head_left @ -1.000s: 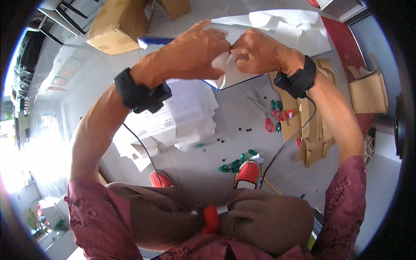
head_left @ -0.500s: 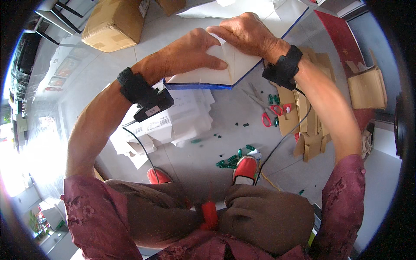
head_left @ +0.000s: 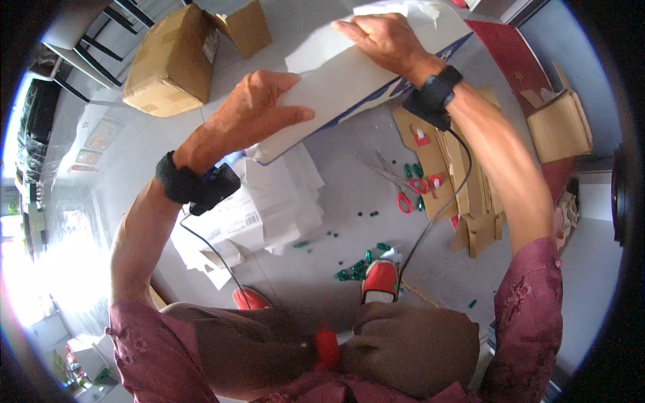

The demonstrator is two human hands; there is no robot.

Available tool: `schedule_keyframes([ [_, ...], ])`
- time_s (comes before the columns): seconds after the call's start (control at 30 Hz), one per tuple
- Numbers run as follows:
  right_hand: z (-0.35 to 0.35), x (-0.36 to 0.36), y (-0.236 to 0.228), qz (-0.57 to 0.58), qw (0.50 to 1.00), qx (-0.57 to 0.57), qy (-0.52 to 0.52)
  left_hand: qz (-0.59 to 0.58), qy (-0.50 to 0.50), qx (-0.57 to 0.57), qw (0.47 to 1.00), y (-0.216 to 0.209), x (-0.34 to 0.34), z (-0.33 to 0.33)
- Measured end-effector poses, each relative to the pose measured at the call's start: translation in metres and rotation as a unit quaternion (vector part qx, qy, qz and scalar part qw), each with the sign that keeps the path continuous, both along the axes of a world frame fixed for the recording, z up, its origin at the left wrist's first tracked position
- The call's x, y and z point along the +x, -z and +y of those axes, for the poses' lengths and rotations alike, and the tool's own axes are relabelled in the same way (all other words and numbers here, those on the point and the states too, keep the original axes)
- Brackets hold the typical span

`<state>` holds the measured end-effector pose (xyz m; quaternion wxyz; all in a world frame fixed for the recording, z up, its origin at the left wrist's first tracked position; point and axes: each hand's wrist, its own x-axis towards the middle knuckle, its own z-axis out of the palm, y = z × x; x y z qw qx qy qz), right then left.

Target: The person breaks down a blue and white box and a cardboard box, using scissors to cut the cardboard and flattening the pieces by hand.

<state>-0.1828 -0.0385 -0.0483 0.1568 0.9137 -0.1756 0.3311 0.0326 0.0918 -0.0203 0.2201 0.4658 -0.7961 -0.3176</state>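
Observation:
A white cardboard box (head_left: pixel 329 94), partly folded, with blue print along its near edge, slants across the upper middle between my hands. My left hand (head_left: pixel 259 107) grips its left end, thumb stretched over the white face; its other fingers are partly hidden. Farther up and to the right, my right hand (head_left: pixel 390 43) is closed on the box's upper part, with its fingers curled. Beneath the left end lies a stack of flattened white cardboard (head_left: pixel 275 208) on the floor.
Brown flattened cardboard (head_left: pixel 474 195) lies at right, beside red-handled scissors (head_left: pixel 404 203). Small green bottles (head_left: pixel 353 271) lie by my right shoe (head_left: pixel 381 279). A large brown carton (head_left: pixel 168 64) stands upper left, an open carton (head_left: pixel 561 134) at far right. Cables hang from both wrists.
My hands have moved apart, the left one down and leftward. The white cardboard has tilted and folded narrower, its blue-printed side now showing. The view has shifted slightly.

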Motion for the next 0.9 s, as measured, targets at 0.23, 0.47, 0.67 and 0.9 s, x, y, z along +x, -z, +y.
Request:
schedule_keyframes([
  [0.23, 0.039, -0.046, -0.005, 0.067, 0.99, 0.016, -0.12, -0.279, 0.132, -0.321, 0.895, -0.026, -0.031, 0.025],
  [0.47, 0.081, -0.093, 0.018, 0.115, 0.962, 0.247, -0.004, -0.446, 0.061, -0.401, 0.798, -0.03, -0.032, 0.022],
  [0.67, 0.067, -0.133, 0.019, 0.248, 0.913, 0.303, 0.111, -0.386, 0.012, -0.478, 0.789, -0.019, -0.009, -0.011],
  [0.9, 0.053, -0.159, 0.015, 0.346, 0.746, 0.505, 0.263, -0.388, -0.072, -0.441, 0.806, 0.009, 0.047, -0.052],
])
